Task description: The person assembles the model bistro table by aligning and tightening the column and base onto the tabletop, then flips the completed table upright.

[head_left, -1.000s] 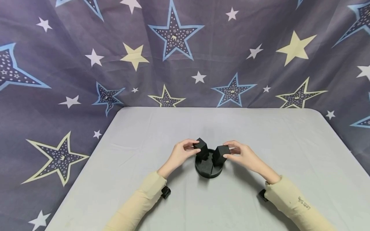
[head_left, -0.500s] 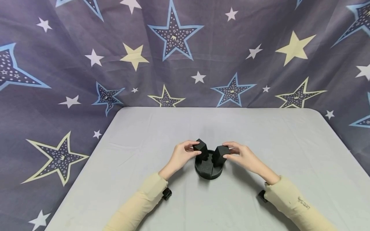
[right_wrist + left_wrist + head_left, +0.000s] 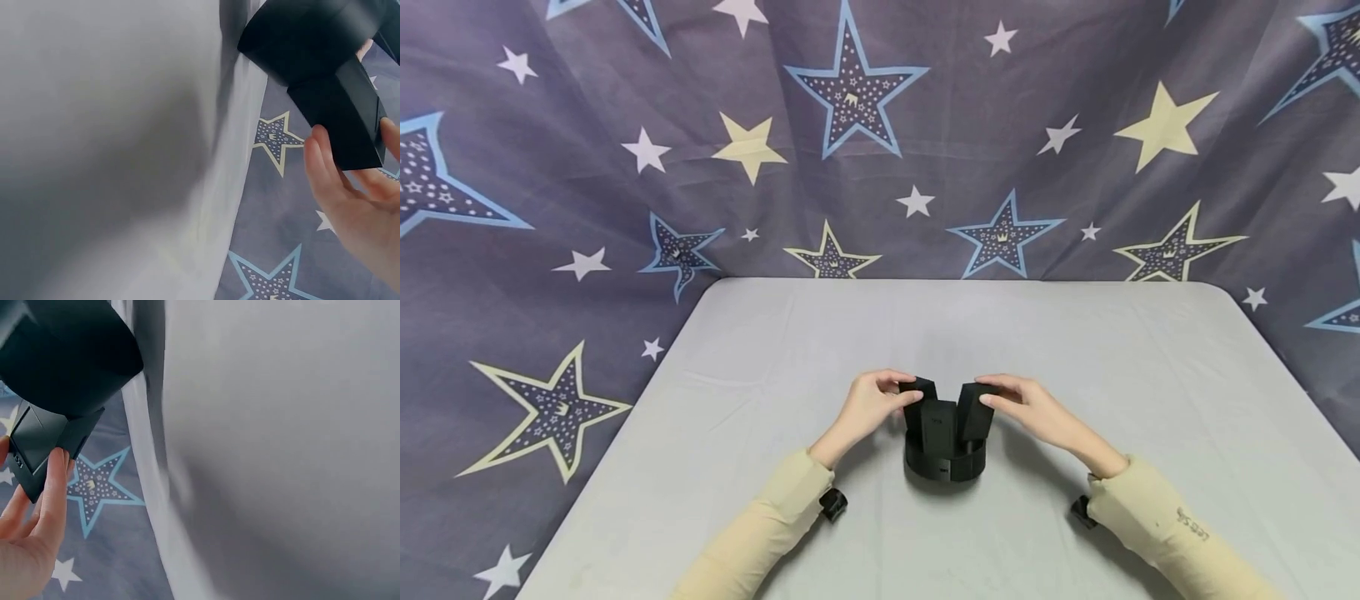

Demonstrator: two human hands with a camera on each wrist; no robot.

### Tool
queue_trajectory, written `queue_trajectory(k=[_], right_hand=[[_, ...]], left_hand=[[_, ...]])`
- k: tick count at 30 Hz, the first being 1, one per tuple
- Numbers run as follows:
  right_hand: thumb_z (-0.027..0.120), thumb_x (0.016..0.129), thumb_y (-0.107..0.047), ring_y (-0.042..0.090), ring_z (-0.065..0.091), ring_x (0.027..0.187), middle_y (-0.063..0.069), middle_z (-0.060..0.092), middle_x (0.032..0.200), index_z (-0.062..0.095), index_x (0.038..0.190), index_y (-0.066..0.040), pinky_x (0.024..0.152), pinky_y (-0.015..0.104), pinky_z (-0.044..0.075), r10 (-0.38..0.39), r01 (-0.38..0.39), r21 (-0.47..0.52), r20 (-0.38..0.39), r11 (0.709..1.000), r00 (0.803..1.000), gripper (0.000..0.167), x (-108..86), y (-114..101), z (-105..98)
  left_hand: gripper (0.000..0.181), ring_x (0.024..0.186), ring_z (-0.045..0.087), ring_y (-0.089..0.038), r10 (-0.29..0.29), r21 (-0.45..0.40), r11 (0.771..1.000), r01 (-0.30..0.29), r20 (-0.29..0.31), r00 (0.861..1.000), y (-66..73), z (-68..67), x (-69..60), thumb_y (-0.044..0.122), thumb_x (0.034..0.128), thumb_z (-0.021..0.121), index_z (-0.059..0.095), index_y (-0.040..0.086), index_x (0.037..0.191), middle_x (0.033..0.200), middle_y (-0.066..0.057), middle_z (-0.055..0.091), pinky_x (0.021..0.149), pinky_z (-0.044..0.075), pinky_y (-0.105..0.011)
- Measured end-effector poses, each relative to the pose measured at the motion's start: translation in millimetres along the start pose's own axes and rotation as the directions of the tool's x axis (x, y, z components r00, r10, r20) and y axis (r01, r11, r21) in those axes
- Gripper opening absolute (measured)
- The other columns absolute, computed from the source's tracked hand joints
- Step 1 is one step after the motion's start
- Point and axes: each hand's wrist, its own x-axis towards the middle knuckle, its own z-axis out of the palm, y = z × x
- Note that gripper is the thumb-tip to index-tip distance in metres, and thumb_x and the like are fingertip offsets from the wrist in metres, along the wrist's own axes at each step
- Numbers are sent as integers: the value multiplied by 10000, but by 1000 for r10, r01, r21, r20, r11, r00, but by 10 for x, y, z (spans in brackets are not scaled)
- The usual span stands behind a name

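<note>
A black object with a round base [image 3: 945, 467] and upright rectangular blocks is between both hands above the table; its exact kind is unclear. My left hand [image 3: 867, 408] pinches the top of the left block [image 3: 913, 417] between thumb and fingers. On the other side, my right hand [image 3: 1032, 406] pinches the right block [image 3: 973, 415] near its upper end. A third, middle block [image 3: 938, 429] stands between them, untouched at its front. In the left wrist view, fingers [image 3: 53, 494] press a block's sides; the right wrist view shows the right block [image 3: 337, 119] gripped likewise.
A table [image 3: 760, 333] with a pale cloth bears the work. Behind and left of it hangs a dark curtain [image 3: 940, 117] printed with stars. Small black wrist cameras [image 3: 833, 504] sit beneath the sleeves.
The black object has tilted, so its base's front wall and the middle block's face now show. The gripped blocks appear more side-on. Both hands have shifted slightly down in the view, keeping their hold.
</note>
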Motion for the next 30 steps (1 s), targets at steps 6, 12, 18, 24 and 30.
queue_trajectory(k=[6,12,18,24,30], right_hand=[[545,888,-218,203,561,1003,132,576,1140,563,1155,-6,835,276,461,12,-11,21,-27,1000,1000,342,37,26,14],[572,871,-189,113,600,805,142,604,1065,589,1108,3,703,217,481,27,-25,33,-66,999,997,306,72,18,21],[620,831,-126,197,616,794,180,567,1123,584,1112,4,647,236,481,57,-53,42,-107,998,993,312,91,57,56],[651,785,-45,272,617,819,218,476,1222,527,1179,8,625,254,497,89,-78,99,-119,992,989,417,103,103,91],[653,771,-8,288,621,820,218,469,1232,534,1178,24,669,238,515,54,-39,109,-144,993,988,425,139,186,97]], left_hand=[[311,586,597,-330,-17,-19,1000,17,11,1000,-11,8,21,227,766,696,657,51,1020,712,-110,647,539,452,-250],[309,604,599,-340,-13,-15,1000,13,15,1000,-45,20,60,205,781,683,644,41,1040,739,-137,646,601,495,-366],[347,657,627,-281,-43,-34,998,44,23,999,-67,29,78,171,764,698,625,43,1079,817,-118,641,612,501,-291],[421,721,639,-207,-59,-86,994,62,34,998,-112,49,102,90,751,701,575,7,1144,889,-168,606,656,518,-313],[446,752,640,-211,-75,-103,992,78,36,997,-154,67,147,27,740,696,558,8,1164,905,-169,582,636,522,-277]])
